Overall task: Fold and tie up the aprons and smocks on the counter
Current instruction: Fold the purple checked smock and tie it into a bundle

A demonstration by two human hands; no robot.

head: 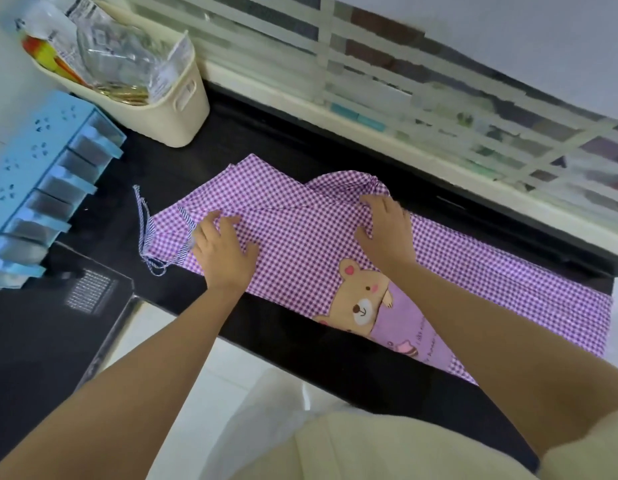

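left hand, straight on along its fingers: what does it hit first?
The left hand lies flat on the purple gingham apron. Ahead is more apron, then bare black counter, then probably the cream basket, near its right side; depth is unclear.

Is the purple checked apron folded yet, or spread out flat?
Partly folded: the apron has flaps laid over near the left hand and right hand; its bear-print end lies flat on the counter.

Purple gingham apron (300, 237) with a bear print spread across a black counter (272, 140), left hand (224, 247) pressing flat near its striped edge, right hand (387, 230) over a bunched fold, cream basket (172, 112) and blue rack (33, 161) alongside.
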